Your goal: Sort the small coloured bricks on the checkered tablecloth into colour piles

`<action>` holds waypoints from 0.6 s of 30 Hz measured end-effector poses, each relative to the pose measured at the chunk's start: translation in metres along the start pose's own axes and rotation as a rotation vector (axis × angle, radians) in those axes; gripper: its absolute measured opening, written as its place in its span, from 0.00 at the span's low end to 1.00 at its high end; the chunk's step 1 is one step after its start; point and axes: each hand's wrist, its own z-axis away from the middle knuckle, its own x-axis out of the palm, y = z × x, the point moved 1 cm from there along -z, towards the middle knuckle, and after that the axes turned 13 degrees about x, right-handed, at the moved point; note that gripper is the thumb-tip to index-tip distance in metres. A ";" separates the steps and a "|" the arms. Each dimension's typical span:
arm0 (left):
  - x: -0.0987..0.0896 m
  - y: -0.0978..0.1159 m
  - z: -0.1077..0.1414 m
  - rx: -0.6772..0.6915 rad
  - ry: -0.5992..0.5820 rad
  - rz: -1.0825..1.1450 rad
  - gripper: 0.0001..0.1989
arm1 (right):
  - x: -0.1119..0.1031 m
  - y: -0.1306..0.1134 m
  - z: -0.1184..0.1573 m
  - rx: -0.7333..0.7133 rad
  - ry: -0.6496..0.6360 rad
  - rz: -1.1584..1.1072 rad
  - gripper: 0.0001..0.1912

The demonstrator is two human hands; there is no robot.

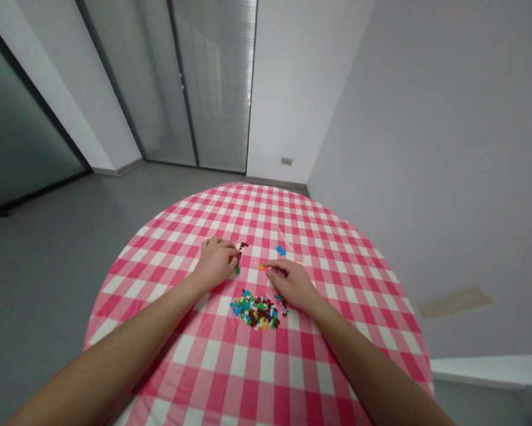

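Note:
My left hand point(218, 259) rests low over the table with its fingers curled together. Its fingertips are beside small dark brown toy bricks point(244, 244), and what they pinch, if anything, is too small to make out. A green brick point(238, 270) lies just below those fingertips. My right hand point(293, 284) has its index finger stretched out to a few orange-yellow bricks point(261, 267), the thumb a little apart from it. Nearer to me lies a mixed pile of small coloured bricks point(257, 310), part of it close to my right wrist.
Blue bricks point(281, 250) form a small group beyond my right hand. Pale yellow pieces point(301, 264) lie partly behind that hand. A red-and-white checked cloth point(266, 370) covers the round table. Walls and a glass partition point(212, 89) stand beyond it.

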 end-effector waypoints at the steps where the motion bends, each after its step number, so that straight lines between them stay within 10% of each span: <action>1: 0.000 0.001 0.000 0.011 -0.004 -0.004 0.13 | 0.000 0.000 0.000 -0.002 0.002 0.005 0.14; 18: 0.001 0.003 -0.002 0.004 -0.035 0.035 0.12 | 0.001 0.002 0.000 -0.021 -0.001 0.022 0.14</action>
